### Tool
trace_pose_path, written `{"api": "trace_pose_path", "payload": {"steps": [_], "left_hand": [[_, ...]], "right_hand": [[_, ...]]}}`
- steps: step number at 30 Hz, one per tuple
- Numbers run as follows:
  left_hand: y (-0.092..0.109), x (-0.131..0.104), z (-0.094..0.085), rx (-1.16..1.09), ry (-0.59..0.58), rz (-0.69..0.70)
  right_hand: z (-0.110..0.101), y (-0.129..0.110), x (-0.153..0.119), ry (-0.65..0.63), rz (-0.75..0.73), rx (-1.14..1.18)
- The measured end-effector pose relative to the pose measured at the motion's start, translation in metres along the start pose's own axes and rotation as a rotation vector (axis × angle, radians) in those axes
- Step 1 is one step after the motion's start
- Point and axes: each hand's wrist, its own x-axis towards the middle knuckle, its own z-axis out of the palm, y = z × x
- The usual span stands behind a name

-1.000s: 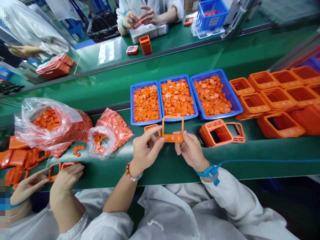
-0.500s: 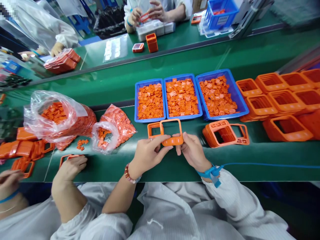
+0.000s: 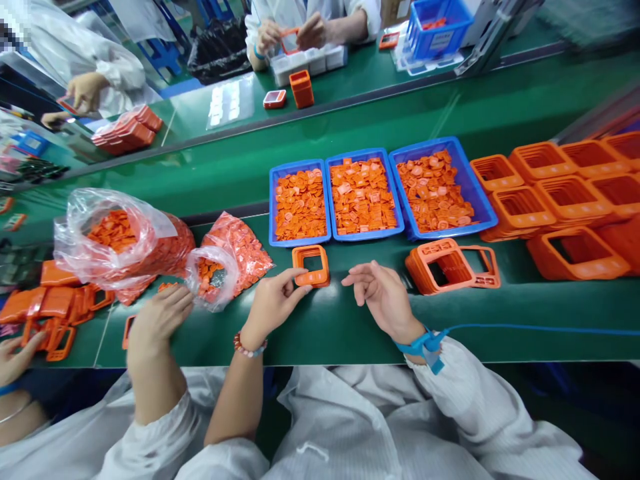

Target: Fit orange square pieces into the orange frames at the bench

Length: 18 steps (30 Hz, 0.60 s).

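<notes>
My left hand (image 3: 274, 300), a bead bracelet at its wrist, pinches the lower left corner of an orange plastic frame (image 3: 318, 276). This frame lies over a small stack of like frames; their upper edges show just behind it. To the right, my right hand (image 3: 384, 300) hovers with fingers apart and holds nothing. A blue strap (image 3: 424, 347) with a cord circles its wrist. Beyond the hands stand three blue trays (image 3: 329, 235) of small orange pieces. Nearest on the right is a thick stack of orange frames (image 3: 434, 267), with one frame (image 3: 487, 267) leaning beside it.
More stacked orange frames (image 3: 570, 200) fill the right side. Plastic bags of orange pieces (image 3: 173, 243) (image 3: 240, 247) lie left. A co-worker's hand (image 3: 160, 317) is close on my left; another co-worker's hands (image 3: 315, 32) work across the bench.
The orange frame has moved left from between both hands onto the small stack, with my left hand still on it. My right hand has let go and its fingers have opened.
</notes>
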Motion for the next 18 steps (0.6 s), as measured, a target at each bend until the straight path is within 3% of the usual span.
{"api": "trace_pose_path", "payload": {"steps": [6, 12, 18], "left_hand": [[-0.003, 0.006, 0.005, 0.013, 0.023, 0.103], [0.002, 0.005, -0.001, 0.115, -0.087, -0.034], [0.007, 0.011, -0.002, 0.213, -0.174, -0.060]], "right_hand": [[0.000, 0.000, 0.000, -0.008, -0.001, 0.016], [-0.001, 0.001, 0.000, -0.010, -0.001, 0.025], [-0.001, 0.000, 0.000, -0.009, -0.014, 0.001]]}}
